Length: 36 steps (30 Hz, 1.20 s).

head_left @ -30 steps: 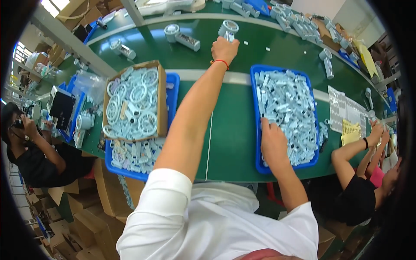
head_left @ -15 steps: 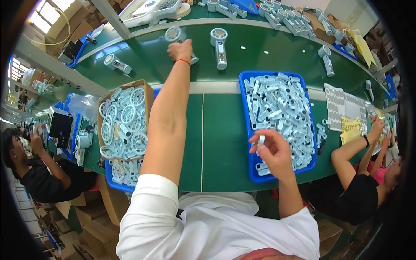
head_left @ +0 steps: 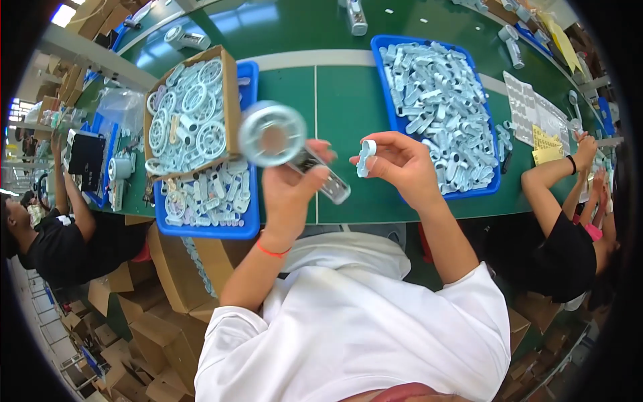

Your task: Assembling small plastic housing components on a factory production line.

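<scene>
Round-headed fan [head_left: 272, 136], gripped in the left hand [head_left: 288, 191] above the worktop [head_left: 351, 94], toward its near edge.
Head view: the right hand [head_left: 405, 167] pinches a pale-blue part [head_left: 366, 155]; a slack pinch could drop it, a leftward swing could knock the fan against the carton [head_left: 231, 100].

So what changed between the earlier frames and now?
The left hand let go of one round-headed device, took hold of a second device and brought it back toward the body. The right hand carried a small light-blue part leftward, away from the right blue tray. The cardboard box stays on the left blue tray.
</scene>
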### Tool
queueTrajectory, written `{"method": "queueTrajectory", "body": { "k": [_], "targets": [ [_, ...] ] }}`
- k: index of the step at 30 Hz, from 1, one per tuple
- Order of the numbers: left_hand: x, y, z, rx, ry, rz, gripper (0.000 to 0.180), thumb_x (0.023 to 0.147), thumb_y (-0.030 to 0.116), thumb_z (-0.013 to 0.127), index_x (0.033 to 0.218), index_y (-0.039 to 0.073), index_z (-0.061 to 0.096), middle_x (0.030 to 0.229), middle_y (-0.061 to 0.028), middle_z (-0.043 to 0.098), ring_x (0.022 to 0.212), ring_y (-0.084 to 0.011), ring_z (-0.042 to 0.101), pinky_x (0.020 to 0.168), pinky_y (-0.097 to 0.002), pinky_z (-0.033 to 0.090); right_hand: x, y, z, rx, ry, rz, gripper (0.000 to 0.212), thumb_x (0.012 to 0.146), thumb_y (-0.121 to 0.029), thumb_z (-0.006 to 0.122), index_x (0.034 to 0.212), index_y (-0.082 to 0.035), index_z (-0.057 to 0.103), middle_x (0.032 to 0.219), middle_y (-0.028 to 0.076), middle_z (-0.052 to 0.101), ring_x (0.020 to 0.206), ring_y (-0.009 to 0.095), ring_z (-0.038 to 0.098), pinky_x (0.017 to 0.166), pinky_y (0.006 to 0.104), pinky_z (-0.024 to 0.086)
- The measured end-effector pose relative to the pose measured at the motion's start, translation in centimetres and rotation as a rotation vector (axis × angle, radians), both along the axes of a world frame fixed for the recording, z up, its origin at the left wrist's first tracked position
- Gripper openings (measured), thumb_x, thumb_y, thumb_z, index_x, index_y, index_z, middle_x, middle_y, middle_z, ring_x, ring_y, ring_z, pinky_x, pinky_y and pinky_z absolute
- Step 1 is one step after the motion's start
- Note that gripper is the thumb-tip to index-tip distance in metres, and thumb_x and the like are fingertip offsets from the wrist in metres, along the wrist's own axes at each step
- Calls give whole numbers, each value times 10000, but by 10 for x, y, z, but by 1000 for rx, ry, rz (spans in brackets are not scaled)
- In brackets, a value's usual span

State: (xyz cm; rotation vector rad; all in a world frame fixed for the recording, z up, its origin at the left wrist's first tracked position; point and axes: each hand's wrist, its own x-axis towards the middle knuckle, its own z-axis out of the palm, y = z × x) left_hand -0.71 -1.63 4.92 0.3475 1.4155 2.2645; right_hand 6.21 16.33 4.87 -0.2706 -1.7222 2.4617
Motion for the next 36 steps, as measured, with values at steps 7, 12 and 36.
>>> {"method": "queueTrajectory", "body": {
  "k": [7,12,36],
  "targets": [
    [14,1,-40,-108,30,-99,677,754,199,745,1253,-28,348,1130,-86,504,965,-148,538,850,-283,448,6,-31,3,274,-164,-16,299,769,1,657,1050,77,590,894,112,657,796,137,634,695,246,523],
    [7,-1,-55,-179,186,-157,819,746,317,750,1311,-27,265,1186,-106,450,1069,-180,465,897,-305,408,6,-43,1,439,-184,-100,273,763,-3,660,1018,80,608,865,116,661,770,124,634,697,236,518],
    [10,6,-56,-578,525,-69,746,675,97,673,1285,-94,287,1110,-234,502,983,-342,541,832,-378,448,-4,-32,-2,371,-361,-96,211,764,-88,691,918,34,613,710,72,652,634,115,634,531,219,493]
  ]
}}
